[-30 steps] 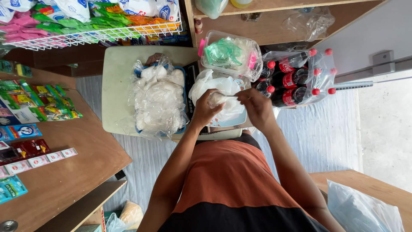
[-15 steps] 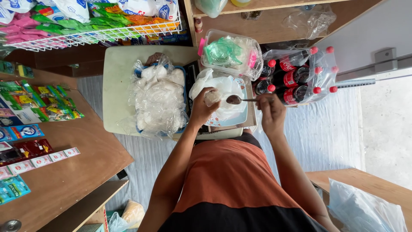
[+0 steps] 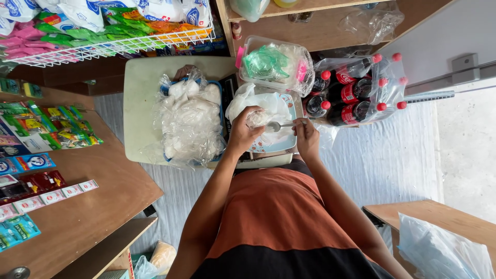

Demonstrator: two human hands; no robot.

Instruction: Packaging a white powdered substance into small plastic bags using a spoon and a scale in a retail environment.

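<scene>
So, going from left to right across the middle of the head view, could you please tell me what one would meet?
Sachets on the wooden counter → basket of small filled clear bags → left hand holding a small clear bag → spoon → right hand → pack of dark soda bottles.

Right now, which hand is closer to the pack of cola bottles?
The right hand. It holds a spoon just beside the pack of cola bottles. The left hand, gripping a small clear bag, sits farther away, across the spoon.
</scene>
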